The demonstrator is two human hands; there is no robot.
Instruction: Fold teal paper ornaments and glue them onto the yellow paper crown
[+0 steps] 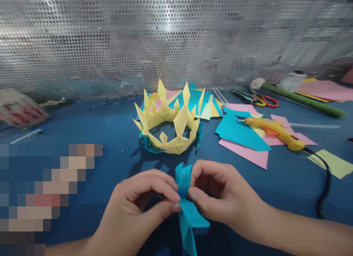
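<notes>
A blue folded paper bow (184,182) with two loops on top and two tails hanging below is held between my hands. My left hand (135,208) pinches its middle from the left, thumb and forefinger meeting at the knot. From the other side, my right hand (226,191) grips the right edge of the bow with thumb and fingers. Glossy specks show on the bow's upper part. Just beyond my hands stands a yellow paper crown (178,144) with pointed diamond tips. Blue folded paper pieces (151,144) sit along its lower left and right sides.
A yellow glue gun (275,131) rests on blue and pink paper pieces (242,134) at right, its black cord (327,190) trailing forward. Scissors (268,101) and a green stick (300,98) lie behind. A perforated metal panel (176,39) rises at the table's back. A blurred patch covers the lower left.
</notes>
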